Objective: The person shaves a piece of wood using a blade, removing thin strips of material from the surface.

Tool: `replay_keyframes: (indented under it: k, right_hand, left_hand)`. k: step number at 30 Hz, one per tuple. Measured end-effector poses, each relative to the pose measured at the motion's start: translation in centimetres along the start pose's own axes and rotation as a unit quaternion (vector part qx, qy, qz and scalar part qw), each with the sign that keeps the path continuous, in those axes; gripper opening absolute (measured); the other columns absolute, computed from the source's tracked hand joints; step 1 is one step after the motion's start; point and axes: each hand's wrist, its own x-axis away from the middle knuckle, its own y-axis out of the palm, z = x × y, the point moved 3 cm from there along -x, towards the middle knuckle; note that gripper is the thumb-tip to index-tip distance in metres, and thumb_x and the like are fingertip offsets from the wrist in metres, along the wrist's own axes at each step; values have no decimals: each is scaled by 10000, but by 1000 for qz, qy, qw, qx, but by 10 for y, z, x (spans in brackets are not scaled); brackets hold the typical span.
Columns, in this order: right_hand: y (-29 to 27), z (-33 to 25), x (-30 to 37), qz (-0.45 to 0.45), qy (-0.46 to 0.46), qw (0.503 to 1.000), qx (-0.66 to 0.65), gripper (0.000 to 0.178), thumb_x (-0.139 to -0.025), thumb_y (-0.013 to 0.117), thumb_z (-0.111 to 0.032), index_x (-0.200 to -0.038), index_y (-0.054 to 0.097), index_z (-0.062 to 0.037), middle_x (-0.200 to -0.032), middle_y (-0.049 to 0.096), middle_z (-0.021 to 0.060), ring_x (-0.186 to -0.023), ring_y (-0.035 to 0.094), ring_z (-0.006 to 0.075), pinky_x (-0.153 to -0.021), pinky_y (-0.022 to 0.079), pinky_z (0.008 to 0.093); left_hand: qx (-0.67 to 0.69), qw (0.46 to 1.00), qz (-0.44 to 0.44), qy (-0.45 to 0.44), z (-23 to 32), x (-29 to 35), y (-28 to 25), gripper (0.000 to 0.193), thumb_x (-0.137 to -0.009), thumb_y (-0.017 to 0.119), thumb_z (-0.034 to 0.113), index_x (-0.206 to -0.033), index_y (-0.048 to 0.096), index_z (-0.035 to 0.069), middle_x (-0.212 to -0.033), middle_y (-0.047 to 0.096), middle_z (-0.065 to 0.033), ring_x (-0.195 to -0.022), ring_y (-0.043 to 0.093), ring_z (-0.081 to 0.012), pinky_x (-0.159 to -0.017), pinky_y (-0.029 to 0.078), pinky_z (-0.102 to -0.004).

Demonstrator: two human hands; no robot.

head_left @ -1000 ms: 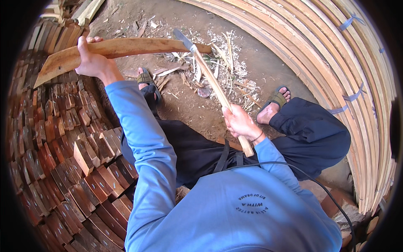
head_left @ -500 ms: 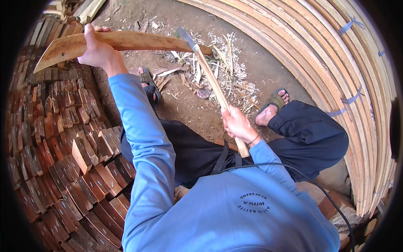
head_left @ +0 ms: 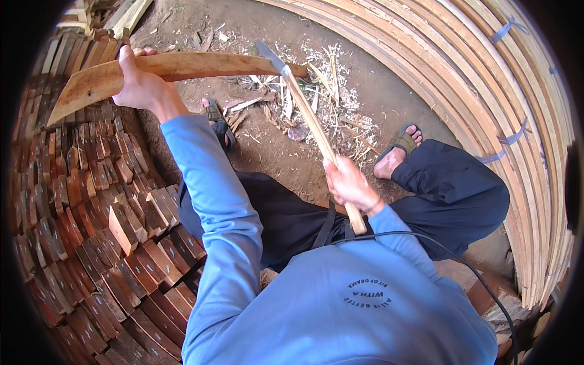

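Note:
My left hand [head_left: 145,88] is closed round a curved wooden board [head_left: 201,64], thumb on the near side and fingertips showing past the far edge. The board has a pointed left end, a small dark knot and a narrower right end. In my right hand [head_left: 351,184] is a long-handled bladed tool [head_left: 309,115], its pale wooden handle gripped near the lower end. Its grey metal blade lies across the board's right part in this view; whether it touches the wood I cannot tell.
Wood chips and shavings [head_left: 340,97] litter the dirt ground between my sandalled feet. Stacked short wooden blocks [head_left: 131,225] fill the left side. Long curved planks [head_left: 474,79], bound with blue strips, rise along the right. A black cable [head_left: 453,258] crosses my shirt.
The board's left end sits slightly lower, and the right hand with the tool handle has shifted a little right and down. Both grips are the same.

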Motion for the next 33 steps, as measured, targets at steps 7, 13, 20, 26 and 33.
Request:
replay_keyframes:
  k: [7,13,20,26,33]
  right_hand:
    - [4,-5,17,-15,-1,1000,-26,259,-1113,438,-270,-967,462,-58,-618,447,-14,-414,416,82,-353,387,265]
    - [-1,-10,-20,21,-13,1000,10,264,-1112,430,-299,-994,474,-66,-614,460,-13,-411,445,96,-352,395,276]
    - [-10,-6,-35,23,-36,999,31,297,-1102,439,-298,-1017,518,-25,-591,498,6,-417,540,143,-375,450,324]
    - [7,-22,-23,6,-26,998,-55,217,-1105,432,-247,-1011,476,-57,-641,451,-16,-444,437,96,-379,383,286]
    - [-15,-34,-26,-44,61,995,-64,178,-1120,422,-267,-1016,455,-126,-703,401,-54,-486,328,31,-385,266,230]
  left_hand:
    - [-26,1000,15,7,-12,-21,-11,196,-899,680,3,-978,543,-112,-746,616,-157,-578,610,-253,-529,563,-389]
    - [21,999,-22,-25,-8,10,10,157,-889,673,7,-909,542,-77,-713,586,-131,-582,594,-250,-548,535,-380]
    - [60,995,-65,-37,-7,30,16,149,-897,664,11,-918,550,-83,-716,592,-130,-582,596,-248,-552,544,-384]
    - [48,997,-53,-8,7,10,16,252,-890,705,-4,-1043,530,-100,-749,633,-178,-546,613,-245,-512,580,-391]
    - [70,988,-83,-106,-3,8,-26,176,-866,670,118,-834,513,44,-770,533,-84,-693,544,-216,-734,514,-413]
